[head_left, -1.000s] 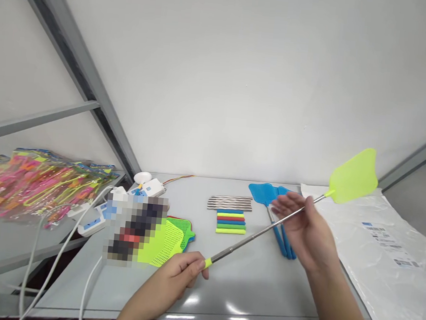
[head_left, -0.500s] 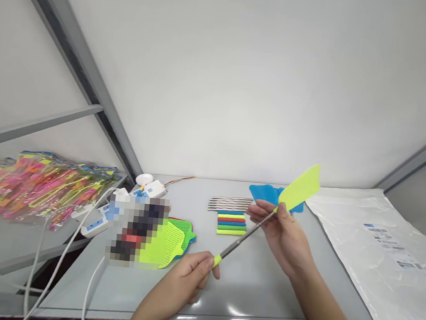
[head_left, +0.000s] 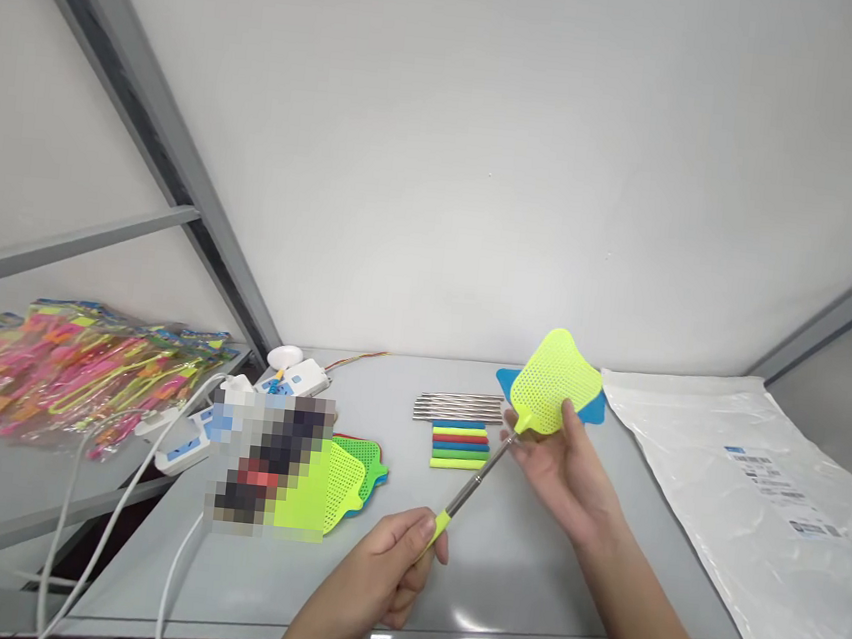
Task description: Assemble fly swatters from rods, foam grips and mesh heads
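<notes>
Flyswatter [head_left: 557,377] in yellow-green slants up over the worktop [head_left: 520,590], its handle [head_left: 440,528] wrapped in my left grip [head_left: 383,569] and its head [head_left: 550,382] overlapping a blue swatter head [head_left: 596,411] in my view. My right grip [head_left: 568,479] is up at the neck [head_left: 525,422], fingers behind and thumb by the head's lower edge; whether it pinches firmly or merely props, I cannot tell. That is where I would expect trouble: the rod [head_left: 477,480] looks stepped in sections, so a crooked push from my right could bind or bend them. Pressing hard with the thumb might flex the thin mesh or twist the neck loose. If my left hold slackened, the handle end would drop. Dipping the head leftward could also scatter the row of metal rods [head_left: 459,406] or set the coloured tubes [head_left: 459,446] rolling.
</notes>
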`<state>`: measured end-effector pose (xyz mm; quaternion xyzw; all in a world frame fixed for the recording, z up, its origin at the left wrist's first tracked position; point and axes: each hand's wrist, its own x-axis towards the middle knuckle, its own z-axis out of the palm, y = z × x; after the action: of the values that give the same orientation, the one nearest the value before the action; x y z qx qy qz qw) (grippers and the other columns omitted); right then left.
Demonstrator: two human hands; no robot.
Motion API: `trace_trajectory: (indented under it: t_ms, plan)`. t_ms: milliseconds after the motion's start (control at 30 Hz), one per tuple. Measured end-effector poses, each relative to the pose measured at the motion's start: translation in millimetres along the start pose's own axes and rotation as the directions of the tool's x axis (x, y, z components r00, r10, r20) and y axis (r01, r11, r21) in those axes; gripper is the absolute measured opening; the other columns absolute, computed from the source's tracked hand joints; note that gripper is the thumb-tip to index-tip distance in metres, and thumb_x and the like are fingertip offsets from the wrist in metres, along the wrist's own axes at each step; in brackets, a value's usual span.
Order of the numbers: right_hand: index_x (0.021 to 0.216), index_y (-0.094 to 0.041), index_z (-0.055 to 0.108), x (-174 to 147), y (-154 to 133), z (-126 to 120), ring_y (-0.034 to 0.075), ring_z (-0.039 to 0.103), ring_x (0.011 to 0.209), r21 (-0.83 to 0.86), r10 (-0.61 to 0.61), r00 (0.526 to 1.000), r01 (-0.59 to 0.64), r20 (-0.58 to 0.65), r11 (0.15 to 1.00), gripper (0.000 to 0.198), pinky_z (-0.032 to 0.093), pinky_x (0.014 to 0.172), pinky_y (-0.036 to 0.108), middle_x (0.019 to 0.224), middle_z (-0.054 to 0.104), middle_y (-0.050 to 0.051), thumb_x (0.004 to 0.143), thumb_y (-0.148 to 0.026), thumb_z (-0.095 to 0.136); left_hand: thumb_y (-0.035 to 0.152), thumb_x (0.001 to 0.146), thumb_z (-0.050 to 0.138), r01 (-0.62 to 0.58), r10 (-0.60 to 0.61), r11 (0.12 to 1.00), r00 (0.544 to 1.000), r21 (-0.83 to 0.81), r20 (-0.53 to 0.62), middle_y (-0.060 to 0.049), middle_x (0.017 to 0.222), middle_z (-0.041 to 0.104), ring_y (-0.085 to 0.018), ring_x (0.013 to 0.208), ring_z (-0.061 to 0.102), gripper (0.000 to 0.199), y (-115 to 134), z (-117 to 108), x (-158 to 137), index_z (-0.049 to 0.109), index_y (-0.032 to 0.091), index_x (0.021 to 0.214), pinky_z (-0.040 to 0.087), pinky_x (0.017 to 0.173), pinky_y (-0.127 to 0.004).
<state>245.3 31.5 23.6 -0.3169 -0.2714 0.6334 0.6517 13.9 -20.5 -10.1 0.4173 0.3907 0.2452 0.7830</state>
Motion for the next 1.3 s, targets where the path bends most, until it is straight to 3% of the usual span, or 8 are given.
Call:
trace_trajectory:
  t_ms: [233, 633, 833, 900, 1000, 1100, 1200, 1300]
  plan:
    - [0.113, -0.026, 0.066, 7.5, -5.5, 6.1, 0.023, 0.062, 0.11, -0.112, -0.303, 0.942, 0.289, -0.145, 0.951, 0.035, 0.053, 0.09, 0.04, 0.119, 0.067, 0.003, 0.079, -0.035, 0.071, 0.055, 0.093, 0.043, -0.034, 0.035, 0.998, 0.999, -0.053, 0.02, 0.009, 0.055, 0.024, -0.005, 0.044, 0.013, 0.04, -13.9, 19.0, 14.2, 0.052, 0.018, 0.083, 0.014, 0.038, -0.017]
    - [0.111, -0.022, 0.065, -10.6, 14.8, -6.9, 0.026, 0.062, 0.103, -0.38, -0.091, 0.996, 0.09, 0.014, 0.92, 0.036, 0.051, 0.086, 0.041, 0.109, 0.069, 0.008, 0.086, -0.048, 0.058, 0.055, 0.092, 0.046, -0.026, 0.034, 0.964, 0.999, -0.265, 0.026, 0.01, 0.055, 0.024, -0.003, 0.041, 0.011, 0.038, -13.6, 33.1, 39.9, 0.053, 0.018, 0.085, 0.014, 0.038, -0.015]
    - [0.087, -0.022, 0.058, -21.7, 22.6, -8.0, 0.018, 0.057, 0.079, -0.825, -0.239, 0.97, 0.175, 0.05, 0.538, 0.023, 0.044, 0.071, 0.03, 0.084, 0.061, 0.002, 0.089, -0.044, 0.054, 0.049, 0.092, 0.047, 0.022, 0.025, 0.921, 0.993, -0.389, 0.115, 0.009, 0.059, 0.035, -0.003, 0.039, 0.018, 0.028, -7.8, 60.1, 73.5, 0.048, 0.022, 0.091, 0.023, 0.038, -0.015]
    - [0.075, -0.022, 0.051, -21.0, 16.8, -15.4, 0.015, 0.051, 0.066, -0.858, -0.22, 0.975, 0.132, 0.023, 0.496, 0.029, 0.04, 0.061, 0.027, 0.071, 0.052, -0.002, 0.09, -0.046, 0.051, 0.048, 0.092, 0.047, 0.032, 0.023, 0.93, 0.989, -0.367, 0.147, 0.008, 0.061, 0.039, -0.004, 0.039, 0.024, 0.026, -7.8, 68.1, 83.7, 0.048, 0.021, 0.09, 0.025, 0.038, -0.017]
    - [0.068, -0.023, 0.042, -14.8, -0.5, -37.3, 0.014, 0.044, 0.057, -0.877, -0.186, 0.981, 0.047, -0.048, 0.478, 0.037, 0.034, 0.052, 0.026, 0.061, 0.043, -0.004, 0.09, -0.051, 0.047, 0.042, 0.093, 0.045, -0.045, 0.073, 0.982, 0.986, -0.185, 0.151, 0.0, 0.072, 0.053, -0.01, 0.054, 0.045, 0.027, -9.2, 74.1, 92.4, 0.056, 0.017, 0.096, 0.042, 0.051, -0.023]
    - [0.067, -0.023, 0.041, -2.5, -26.2, -64.9, 0.016, 0.047, 0.057, -0.945, -0.267, 0.956, -0.026, -0.119, 0.325, 0.039, 0.034, 0.053, 0.027, 0.058, 0.046, -0.004, 0.091, -0.055, 0.042, 0.036, 0.093, 0.047, -0.2, 0.195, 0.963, 0.98, 0.181, 0.042, -0.008, 0.094, 0.062, -0.018, 0.08, 0.055, 0.027, -9.8, 74.9, 92.3, 0.062, 0.017, 0.105, 0.046, 0.077, -0.032]
    - [0.071, -0.023, 0.047, 16.0, -52.2, -88.0, 0.019, 0.055, 0.062, -0.989, -0.28, 0.948, -0.144, -0.15, 0.043, 0.039, 0.037, 0.056, 0.029, 0.065, 0.058, 0.001, 0.093, -0.053, 0.035, 0.033, 0.091, 0.049, -0.334, 0.454, 0.805, 0.879, 0.49, -0.148, -0.008, 0.099, 0.062, -0.022, 0.09, 0.055, 0.022, -7.6, 74.4, 87.2, 0.065, 0.019, 0.096, 0.042, 0.082, -0.032]
    - [0.066, -0.022, 0.051, 36.1, -65.3, -101.0, 0.022, 0.059, 0.065, -0.966, -0.201, 0.964, -0.206, -0.173, -0.157, 0.038, 0.037, 0.057, 0.031, 0.068, 0.062, 0.006, 0.093, -0.046, 0.039, 0.03, 0.089, 0.049, -0.367, 0.588, 0.738, 0.762, 0.566, -0.272, -0.007, 0.086, 0.061, -0.022, 0.082, 0.055, 0.018, -5.1, 74.1, 81.8, 0.063, 0.02, 0.085, 0.041, 0.072, -0.03]
